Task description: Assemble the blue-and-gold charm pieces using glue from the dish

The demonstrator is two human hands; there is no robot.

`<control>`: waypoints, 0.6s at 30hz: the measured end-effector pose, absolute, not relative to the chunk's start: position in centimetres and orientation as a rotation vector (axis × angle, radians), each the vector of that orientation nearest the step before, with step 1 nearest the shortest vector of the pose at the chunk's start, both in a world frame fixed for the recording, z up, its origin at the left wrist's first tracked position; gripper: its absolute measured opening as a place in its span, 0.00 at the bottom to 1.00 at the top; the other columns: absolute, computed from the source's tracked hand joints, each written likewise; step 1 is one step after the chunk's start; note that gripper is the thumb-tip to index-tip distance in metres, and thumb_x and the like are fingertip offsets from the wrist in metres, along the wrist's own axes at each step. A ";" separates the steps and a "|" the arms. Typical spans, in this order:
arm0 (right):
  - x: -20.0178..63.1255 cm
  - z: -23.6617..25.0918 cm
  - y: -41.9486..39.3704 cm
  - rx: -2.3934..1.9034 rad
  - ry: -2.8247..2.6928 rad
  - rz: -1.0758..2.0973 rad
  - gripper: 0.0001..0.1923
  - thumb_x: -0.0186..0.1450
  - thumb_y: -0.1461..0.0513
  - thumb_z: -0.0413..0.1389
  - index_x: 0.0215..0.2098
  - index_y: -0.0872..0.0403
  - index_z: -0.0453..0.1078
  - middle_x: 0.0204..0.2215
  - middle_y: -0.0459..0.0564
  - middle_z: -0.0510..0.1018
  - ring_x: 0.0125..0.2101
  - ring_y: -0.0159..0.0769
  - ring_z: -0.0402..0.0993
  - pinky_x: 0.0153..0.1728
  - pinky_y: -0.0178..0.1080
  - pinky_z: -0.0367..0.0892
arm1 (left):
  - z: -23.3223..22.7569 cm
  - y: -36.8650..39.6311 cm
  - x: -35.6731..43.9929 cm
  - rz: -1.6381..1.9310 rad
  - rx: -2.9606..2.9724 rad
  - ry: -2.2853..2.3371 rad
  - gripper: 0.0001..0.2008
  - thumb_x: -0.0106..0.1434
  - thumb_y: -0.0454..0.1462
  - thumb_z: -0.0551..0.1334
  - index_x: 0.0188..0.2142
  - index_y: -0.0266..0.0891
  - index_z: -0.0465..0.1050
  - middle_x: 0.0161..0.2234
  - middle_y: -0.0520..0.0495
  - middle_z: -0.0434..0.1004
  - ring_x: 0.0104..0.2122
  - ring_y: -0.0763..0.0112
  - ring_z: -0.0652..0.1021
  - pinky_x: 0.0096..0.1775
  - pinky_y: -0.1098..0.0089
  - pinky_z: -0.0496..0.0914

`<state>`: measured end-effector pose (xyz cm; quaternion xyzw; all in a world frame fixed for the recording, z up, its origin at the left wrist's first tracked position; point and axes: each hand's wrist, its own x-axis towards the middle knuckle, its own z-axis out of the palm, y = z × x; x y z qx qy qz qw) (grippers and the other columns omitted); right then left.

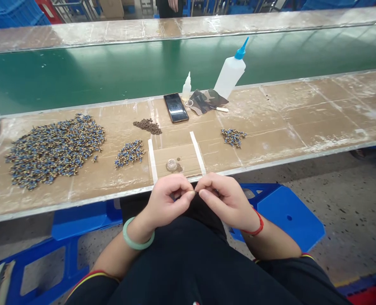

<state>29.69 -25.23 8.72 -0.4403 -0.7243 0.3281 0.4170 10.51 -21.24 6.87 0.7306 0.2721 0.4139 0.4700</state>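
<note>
Bottom center, left hand point(167, 199) & right hand point(226, 201) both pinched shut on 1 tiny part point(195, 193) btwn fingertips, held just off the worktop point(302, 123) edge, prob for close-up fiddling, big blue-gold pile point(54, 148) at left.

Blue-and-gold parts pile point(56, 148), camouflage cloth point(207, 100), green belt point(111, 72), blue-capped bottle point(230, 72).

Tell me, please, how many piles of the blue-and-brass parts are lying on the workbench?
3: a large pile at the left, a small pile just left of the white strips, and another small pile to the right. None seems hidden.
</note>
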 end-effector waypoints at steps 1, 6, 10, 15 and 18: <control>29.8 8.8 -25.3 -1.133 -1.843 0.798 0.07 0.68 0.65 0.54 0.32 0.50 0.70 0.19 0.39 0.67 0.19 0.29 0.60 0.23 0.35 0.59 | 6.9 -21.2 10.5 1.025 1.861 0.680 0.12 0.68 0.37 0.63 0.26 0.41 0.71 0.21 0.53 0.68 0.21 0.74 0.66 0.25 0.70 0.61; 29.8 9.0 -25.0 -1.198 -1.973 0.604 0.07 0.65 0.66 0.55 0.31 0.50 0.70 0.17 0.37 0.62 0.18 0.28 0.58 0.24 0.34 0.58 | 7.3 -21.1 10.3 1.102 2.131 0.716 0.10 0.66 0.31 0.61 0.28 0.41 0.71 0.22 0.54 0.69 0.21 0.75 0.67 0.27 0.72 0.62; 29.5 9.1 -24.4 -1.188 -2.047 0.534 0.09 0.65 0.67 0.54 0.27 0.50 0.68 0.15 0.38 0.59 0.19 0.29 0.58 0.25 0.34 0.57 | 7.6 -21.0 10.0 1.046 2.259 0.756 0.11 0.67 0.31 0.60 0.26 0.41 0.69 0.21 0.53 0.68 0.22 0.74 0.67 0.27 0.71 0.61; 29.0 8.9 -23.9 -1.218 -2.025 0.644 0.08 0.63 0.66 0.53 0.26 0.49 0.64 0.16 0.39 0.62 0.20 0.31 0.59 0.25 0.35 0.56 | 7.4 -20.7 9.7 0.980 2.162 0.774 0.11 0.66 0.33 0.60 0.26 0.42 0.69 0.21 0.54 0.67 0.22 0.74 0.65 0.27 0.71 0.61; 28.7 8.6 -23.8 -1.215 -1.901 0.845 0.08 0.61 0.66 0.53 0.25 0.49 0.62 0.16 0.38 0.60 0.19 0.29 0.56 0.23 0.34 0.54 | 7.5 -20.7 9.6 0.971 2.035 0.781 0.11 0.66 0.33 0.61 0.26 0.42 0.68 0.21 0.54 0.66 0.22 0.73 0.65 0.27 0.70 0.61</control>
